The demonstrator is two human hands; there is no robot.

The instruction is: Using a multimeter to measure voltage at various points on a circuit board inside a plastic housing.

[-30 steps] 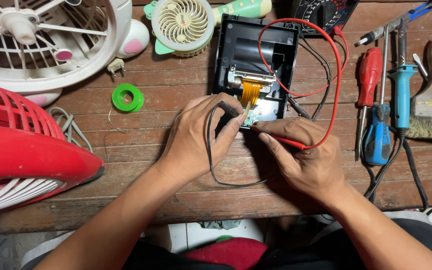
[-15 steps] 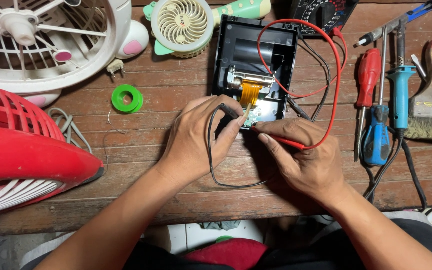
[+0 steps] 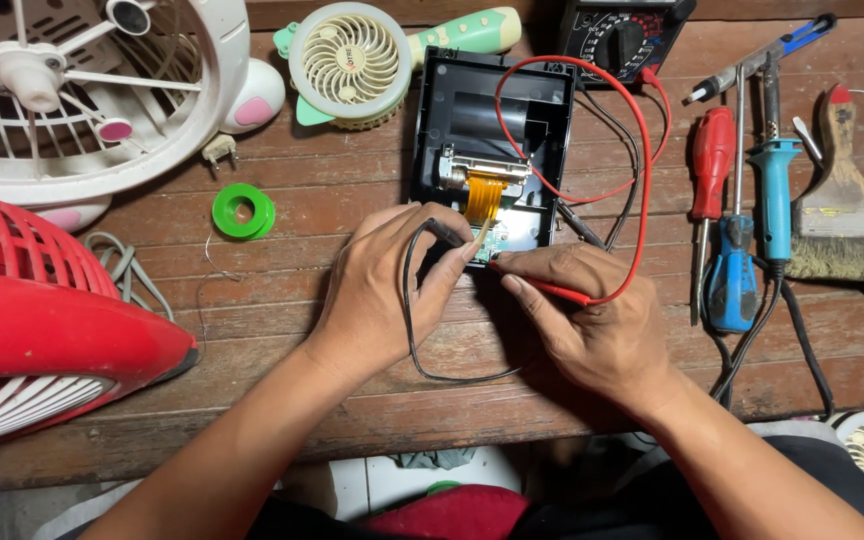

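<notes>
A black probe is pinched between thumb and fingers of the left hand, its tip set down on the small green circuit board at the near end of an opened black device; its black lead is seen looping down below the hand and back under the right wrist; a red probe is gripped by the right hand, fingers closed along it, the tip brought to the same board just beside the black one; the red lead is carried up in a wide arc over the device to a dark multimeter at the far edge of the wooden table; the device is laid open in the middle of the table, directly beyond both hands, with an orange ribbon cable hanging from its mechanism toward the board; to the left, a green spool, a small cream and green handheld fan, a large white fan grille and a red fan are placed; to the right, a red screwdriver, a blue screwdriver, a teal soldering iron and a wooden-handled brush are laid side by side, well apart from the hands
</notes>
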